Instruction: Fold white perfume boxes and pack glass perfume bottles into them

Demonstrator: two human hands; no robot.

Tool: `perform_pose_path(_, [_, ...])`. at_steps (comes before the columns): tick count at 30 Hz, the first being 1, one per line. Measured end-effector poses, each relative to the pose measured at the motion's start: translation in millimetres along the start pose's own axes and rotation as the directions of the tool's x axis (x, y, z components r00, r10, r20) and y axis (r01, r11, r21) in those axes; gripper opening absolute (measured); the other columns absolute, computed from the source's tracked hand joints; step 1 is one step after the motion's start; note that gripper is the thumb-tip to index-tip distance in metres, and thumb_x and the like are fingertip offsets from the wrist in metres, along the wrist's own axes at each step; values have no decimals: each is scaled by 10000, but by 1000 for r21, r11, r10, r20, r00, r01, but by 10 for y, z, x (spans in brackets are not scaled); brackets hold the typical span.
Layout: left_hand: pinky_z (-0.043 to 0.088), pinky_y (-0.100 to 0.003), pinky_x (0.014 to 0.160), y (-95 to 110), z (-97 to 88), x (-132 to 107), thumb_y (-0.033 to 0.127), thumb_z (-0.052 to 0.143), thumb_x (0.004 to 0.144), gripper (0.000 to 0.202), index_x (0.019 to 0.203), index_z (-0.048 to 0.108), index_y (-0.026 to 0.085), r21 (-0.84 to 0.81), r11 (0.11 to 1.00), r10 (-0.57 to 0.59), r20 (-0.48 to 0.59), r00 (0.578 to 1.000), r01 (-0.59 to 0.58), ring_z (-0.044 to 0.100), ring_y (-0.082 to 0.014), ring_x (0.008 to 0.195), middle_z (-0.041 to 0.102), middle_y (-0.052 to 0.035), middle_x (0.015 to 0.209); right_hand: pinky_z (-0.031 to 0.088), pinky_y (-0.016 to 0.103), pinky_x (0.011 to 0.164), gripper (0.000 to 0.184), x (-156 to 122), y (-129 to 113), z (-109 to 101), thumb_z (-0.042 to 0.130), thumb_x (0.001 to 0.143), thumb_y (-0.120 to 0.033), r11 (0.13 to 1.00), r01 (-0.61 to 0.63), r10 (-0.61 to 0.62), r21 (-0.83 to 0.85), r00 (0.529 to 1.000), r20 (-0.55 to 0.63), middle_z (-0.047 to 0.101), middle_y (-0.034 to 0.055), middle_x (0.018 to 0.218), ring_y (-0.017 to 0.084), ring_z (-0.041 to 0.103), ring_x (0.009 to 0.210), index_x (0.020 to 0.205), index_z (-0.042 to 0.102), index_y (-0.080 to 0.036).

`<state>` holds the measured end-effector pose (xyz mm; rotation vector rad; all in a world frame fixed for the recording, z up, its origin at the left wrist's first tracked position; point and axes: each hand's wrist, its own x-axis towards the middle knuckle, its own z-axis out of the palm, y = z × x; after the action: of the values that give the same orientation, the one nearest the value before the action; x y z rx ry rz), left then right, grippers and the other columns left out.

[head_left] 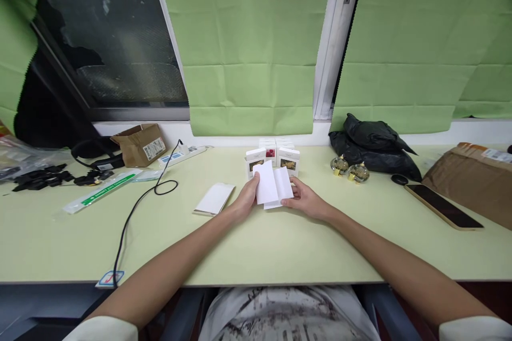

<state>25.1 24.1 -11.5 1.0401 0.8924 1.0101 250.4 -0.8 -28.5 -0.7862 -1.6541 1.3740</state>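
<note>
Both my hands hold a flat white cardboard piece (273, 186), partly unfolded, just above the pale green table (256, 245). My left hand (246, 198) grips its left side with fingers closed around the edge. My right hand (304, 200) pinches its right lower edge. Right behind the piece stand several small white boxes (276, 157) with pictures on their fronts. Another flat white folded carton (215, 199) lies on the table to the left of my left hand.
Two small round glass bottles (349, 168) and a black plastic bag (372, 145) sit to the right. A phone (443, 205) and a brown parcel (472, 178) lie at far right. A black cable (136, 208), a power strip (182, 155), a torn cardboard box (140, 144) and black parts (40, 178) are at left.
</note>
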Motion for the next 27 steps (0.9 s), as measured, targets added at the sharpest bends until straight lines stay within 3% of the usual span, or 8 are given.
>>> perform_pose_path(4, [493, -462, 1131, 7, 17, -16, 637, 464, 1016, 634, 1378, 638, 147, -2, 1000, -7, -24, 1000, 7, 657, -318, 1279, 674, -162, 1404, 587, 429, 924, 899, -13, -28, 2, 946, 702, -367, 1000, 4, -4, -12, 999, 42, 669, 104, 1310, 260, 688, 1113, 1440, 440, -290])
perform_pose_path(6, [497, -451, 1126, -10, 10, -3, 634, 470, 1016, 627, 1379, 636, 149, -11, 1000, -3, -22, 1000, 2, 664, -310, 1267, 684, -162, 1390, 591, 402, 900, 896, -14, -37, -3, 947, 693, -345, 999, 17, -15, -39, 999, 41, 660, 95, 1322, 252, 678, 1116, 1442, 456, -300])
perform_pose_path(11, [504, -435, 1113, -79, -39, 56, 646, 500, 999, 627, 1346, 655, 147, -12, 1000, 11, -14, 1000, -11, 682, -302, 1231, 706, -166, 1352, 581, 361, 834, 511, -12, -53, -36, 830, 823, -396, 995, 29, -29, -92, 1000, 4, 707, 66, 1143, 221, 669, 1008, 1251, 604, -233])
perform_pose_path(16, [508, -429, 1093, -109, -51, 69, 676, 486, 992, 648, 1338, 653, 154, 7, 1000, 27, -4, 1000, -27, 678, -301, 1216, 708, -164, 1345, 575, 346, 863, 704, -21, -69, -9, 910, 746, -361, 993, 51, -46, -110, 998, 44, 612, 84, 1378, 237, 619, 1144, 1349, 557, -266])
perform_pose_path(21, [564, -392, 894, -119, -62, 88, 707, 434, 996, 664, 1328, 633, 167, 51, 998, 37, -2, 999, -37, 694, -283, 1091, 738, -159, 1242, 571, 316, 717, 445, -9, -45, 21, 793, 869, -481, 998, 6, -7, -57, 1000, -22, 690, 61, 1074, 178, 668, 853, 1182, 631, -209])
perform_pose_path(24, [540, -341, 715, -126, -83, 102, 759, 431, 966, 711, 1234, 660, 142, 90, 994, 63, 17, 998, -65, 696, -262, 909, 756, -153, 1059, 583, 333, 691, 479, -5, -50, 25, 789, 862, -521, 1000, -19, 20, 2, 1000, -20, 696, 62, 1031, 173, 687, 773, 1184, 630, -205])
perform_pose_path(27, [491, -300, 608, -126, -89, 99, 777, 431, 954, 713, 1170, 669, 140, 96, 993, 72, 24, 997, -74, 676, -239, 830, 745, -148, 1017, 596, 342, 681, 496, -4, -62, 33, 792, 856, -520, 999, -25, 26, 39, 999, -34, 683, 64, 1075, 180, 705, 777, 1198, 587, -225])
